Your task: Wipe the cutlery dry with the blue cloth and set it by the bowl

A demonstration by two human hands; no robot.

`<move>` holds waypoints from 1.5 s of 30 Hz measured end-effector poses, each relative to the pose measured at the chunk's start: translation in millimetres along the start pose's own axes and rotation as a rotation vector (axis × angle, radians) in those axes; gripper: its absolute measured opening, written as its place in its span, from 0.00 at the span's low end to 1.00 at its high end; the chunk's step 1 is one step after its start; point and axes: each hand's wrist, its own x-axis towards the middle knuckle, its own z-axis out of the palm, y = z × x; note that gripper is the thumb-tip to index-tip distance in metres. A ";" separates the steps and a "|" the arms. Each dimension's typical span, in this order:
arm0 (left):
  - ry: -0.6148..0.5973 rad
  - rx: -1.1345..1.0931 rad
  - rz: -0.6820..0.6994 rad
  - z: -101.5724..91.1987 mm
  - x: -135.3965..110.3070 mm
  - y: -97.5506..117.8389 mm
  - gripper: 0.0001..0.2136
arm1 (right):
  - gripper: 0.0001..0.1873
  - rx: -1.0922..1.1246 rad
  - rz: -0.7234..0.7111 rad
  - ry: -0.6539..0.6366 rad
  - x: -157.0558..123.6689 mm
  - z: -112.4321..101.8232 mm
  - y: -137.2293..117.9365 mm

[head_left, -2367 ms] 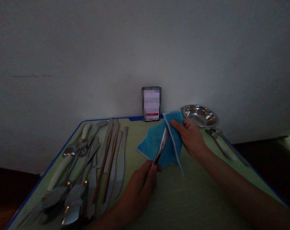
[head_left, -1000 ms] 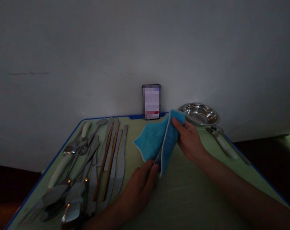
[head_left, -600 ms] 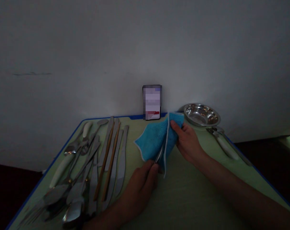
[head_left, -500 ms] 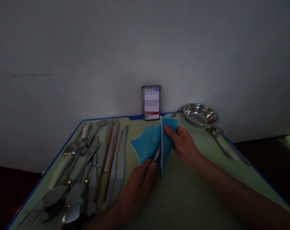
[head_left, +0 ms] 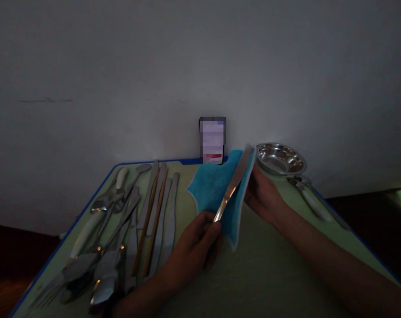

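1. The knife (head_left: 235,181) is a slim table knife of bare metal. Its blade is dull grey, with a bright glint just above the handle.
2. It slants up and away from the left grip, with its rounded tip toward the far right.
3. The blade lies flat against the blue cloth (head_left: 211,189). The cloth is a fuzzy square with a pale hem, held up off the table (head_left: 269,274) and spread behind the blade.
4. The left hand (head_left: 195,238) has its grip pinched shut on the knife's handle end, thumb on top and fingers curled under. Its forearm comes in from the near edge.
5. The right hand (head_left: 264,196) is just right of the cloth, its grip closed on the cloth's right side. Its fingers are hidden behind the fabric, backing the blade.
6. A steel bowl (head_left: 281,158) sits just beyond the right grip.
7. A row of cutlery (head_left: 147,207) lies well to the left of the left grip.
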 end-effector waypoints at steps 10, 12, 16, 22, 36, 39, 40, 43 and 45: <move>0.035 0.116 0.062 0.0 -1.7 0.5 0.08 | 0.17 -0.071 -0.105 0.087 6.9 -6.0 -17.1; 0.050 0.135 0.073 0.5 -1.9 2.2 0.07 | 0.16 -0.071 -0.103 0.084 6.4 -6.0 -16.3; 0.069 0.162 0.090 0.7 -1.6 2.7 0.07 | 0.14 -0.050 -0.090 0.048 4.8 -5.1 -14.3; 0.087 0.177 0.071 0.3 -1.8 0.1 0.09 | 0.11 -0.094 -0.121 0.044 2.3 -1.9 -11.9; 0.110 0.270 0.111 -1.3 -2.8 1.0 0.08 | 0.10 -0.158 -0.244 0.205 7.1 -6.8 -17.5; 0.108 0.271 0.108 -1.0 -3.5 1.6 0.08 | 0.07 -0.155 -0.262 0.195 7.4 -7.1 -20.6; 0.110 0.266 0.106 -0.9 -3.8 1.9 0.08 | 0.06 -0.154 -0.268 0.180 7.2 -7.2 -20.8; 0.126 0.261 0.115 -1.2 -4.8 2.3 0.08 | 0.03 -0.155 -0.294 0.135 6.6 -7.7 -19.8; 0.128 0.265 0.123 -1.8 -5.2 1.8 0.08 | 0.02 -0.157 -0.307 0.130 6.6 -8.1 -18.6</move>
